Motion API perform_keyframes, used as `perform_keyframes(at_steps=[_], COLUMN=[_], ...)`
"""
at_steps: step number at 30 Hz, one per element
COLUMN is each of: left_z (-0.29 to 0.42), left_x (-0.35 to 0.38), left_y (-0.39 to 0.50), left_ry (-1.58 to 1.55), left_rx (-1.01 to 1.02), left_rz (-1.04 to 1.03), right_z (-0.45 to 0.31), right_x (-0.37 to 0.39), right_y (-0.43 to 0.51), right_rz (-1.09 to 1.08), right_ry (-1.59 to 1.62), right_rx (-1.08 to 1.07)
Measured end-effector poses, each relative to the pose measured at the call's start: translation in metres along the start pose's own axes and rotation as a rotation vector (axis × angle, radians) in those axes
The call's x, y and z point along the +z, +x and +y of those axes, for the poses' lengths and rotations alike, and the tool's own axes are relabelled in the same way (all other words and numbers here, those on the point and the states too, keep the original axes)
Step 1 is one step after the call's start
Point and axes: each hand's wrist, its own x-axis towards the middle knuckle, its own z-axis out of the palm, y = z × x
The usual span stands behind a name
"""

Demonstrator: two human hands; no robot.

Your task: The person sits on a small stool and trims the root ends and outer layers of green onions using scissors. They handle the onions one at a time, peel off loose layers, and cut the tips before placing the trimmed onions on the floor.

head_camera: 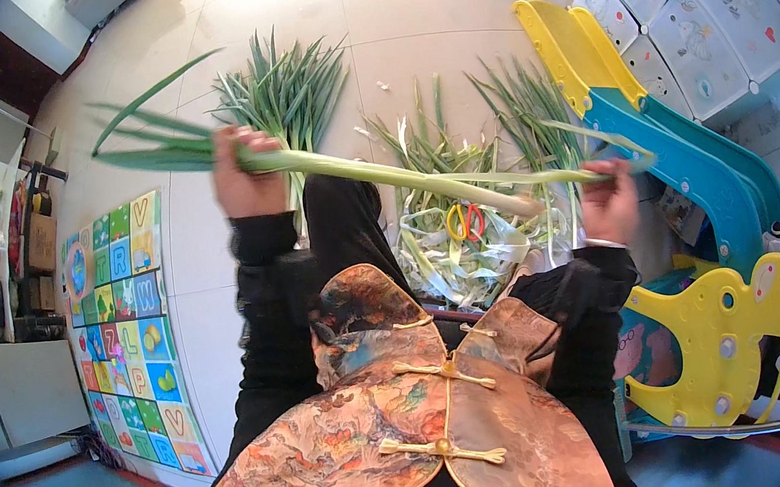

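Observation:
My left hand [249, 170] is closed around a long green onion stalk [350, 169] near its dark green leaves, which fan out to the left. The pale root end of the stalk points to the right. My right hand [608, 201], somewhat blurred, grips a strip of green onion leaf [530, 177] that runs beside the stalk and meets it further left. Beneath the stalk, scissors with yellow and red handles [465, 222] lie on a heap of peeled leaves and scraps [444, 258]. One bunch of green onions [290, 93] lies beyond my left hand, another bunch [528, 112] beyond my right.
A children's slide [682, 142] in yellow and teal stands at the right, near white storage cubes [689, 29]. At the left a colourful letter play mat [127, 340] lies on the tiled floor [416, 1], with a shelf of boxes [41, 248] beyond it.

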Motion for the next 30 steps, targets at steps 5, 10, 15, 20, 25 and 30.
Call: perform_keyframes(at_steps=[5,10,15,20,25,30], left_z=[0.09,0.089,0.041,0.004,-0.021,-0.045], left_x=[-0.038,-0.04,-0.009,0.023,0.049,0.061], left_y=[0.005,-0.001,-0.003,-0.009,-0.016,-0.027], left_ry=[0.003,0.037,-0.091,-0.044,-0.055,-0.153], left_rx=[0.151,0.067,-0.079,-0.194,-0.194,-0.343], left_rz=[0.055,-0.01,-0.032,-0.097,-0.138,-0.294], right_z=[-0.103,-0.08,0.017,0.069,0.078,0.07], right_x=[-0.089,-0.063,0.045,0.12,0.132,0.128], right_y=[0.026,0.022,-0.038,-0.101,-0.11,-0.105], right_rz=[0.414,0.187,-0.642,-0.973,-0.873,-0.626], right_ry=[-0.202,-1.183,-1.406,-1.248,-0.981,-0.697], right_rx=[-0.335,0.185,-0.13,-0.1,0.511,0.616])
